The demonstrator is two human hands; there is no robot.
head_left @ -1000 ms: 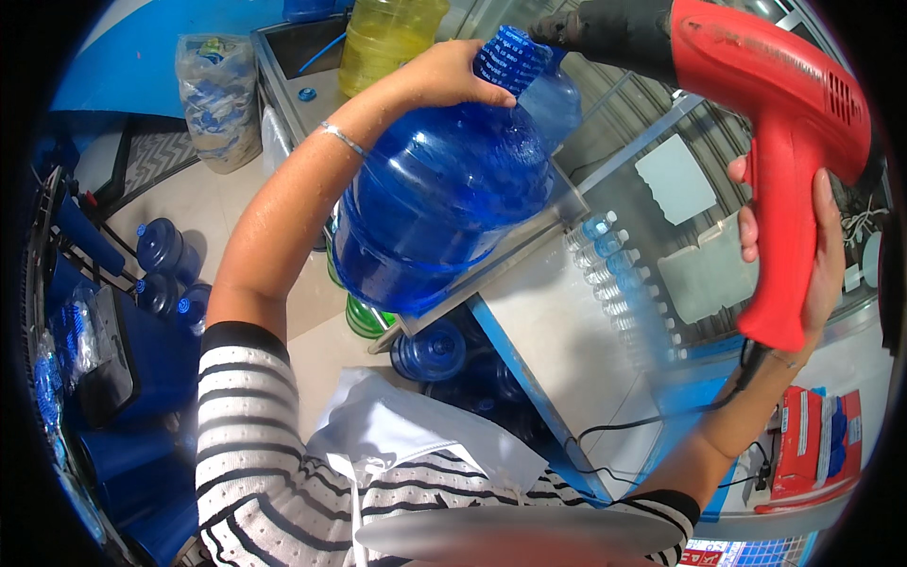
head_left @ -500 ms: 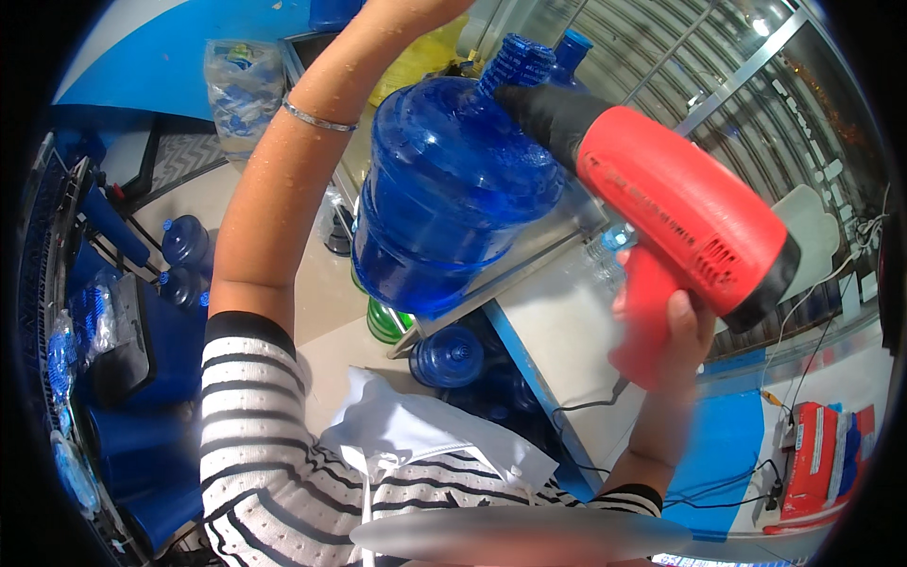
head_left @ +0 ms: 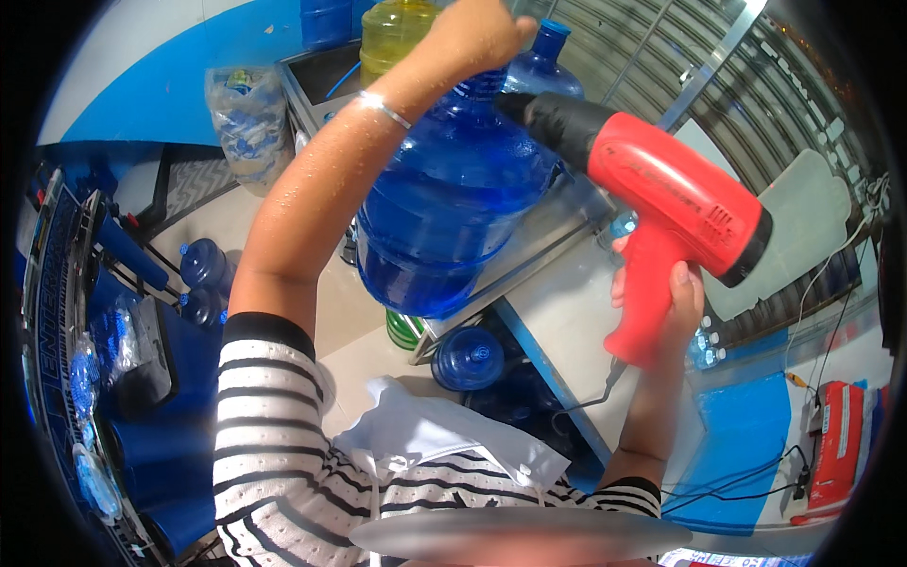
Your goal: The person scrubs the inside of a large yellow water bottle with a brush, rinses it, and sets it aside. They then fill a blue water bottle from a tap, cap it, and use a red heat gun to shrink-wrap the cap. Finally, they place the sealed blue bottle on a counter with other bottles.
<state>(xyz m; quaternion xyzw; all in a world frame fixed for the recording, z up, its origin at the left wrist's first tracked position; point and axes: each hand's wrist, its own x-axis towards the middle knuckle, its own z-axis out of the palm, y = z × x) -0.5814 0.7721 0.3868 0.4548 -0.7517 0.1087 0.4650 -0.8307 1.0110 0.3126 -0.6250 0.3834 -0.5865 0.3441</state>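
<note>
A large blue water jug (head_left: 439, 208) stands upright on a metal-framed stand, its neck at the top. My left hand (head_left: 472, 38) is over the jug's neck with its fingers curled in; it hides the cap, and what the fingers hold, if anything, cannot be seen. In my right hand (head_left: 685, 293) is a red heat gun (head_left: 675, 184), gripped by its handle. Its black nozzle (head_left: 557, 118) points left at the jug's neck, close beside it. A dark cord runs down from the handle.
A yellow jug (head_left: 387, 42) and another blue jug (head_left: 548, 61) stand behind. A clear bag of blue-and-white pieces (head_left: 248, 123) sits at the far left. More blue jugs (head_left: 468, 359) are below the white counter (head_left: 567, 312). Cables (head_left: 727, 496) lie near a red box (head_left: 836, 444).
My left hand has come lower and to the right, over the jug's neck, covering the blue-wrapped cap. The jug looks more upright. The heat gun stays beside the neck.
</note>
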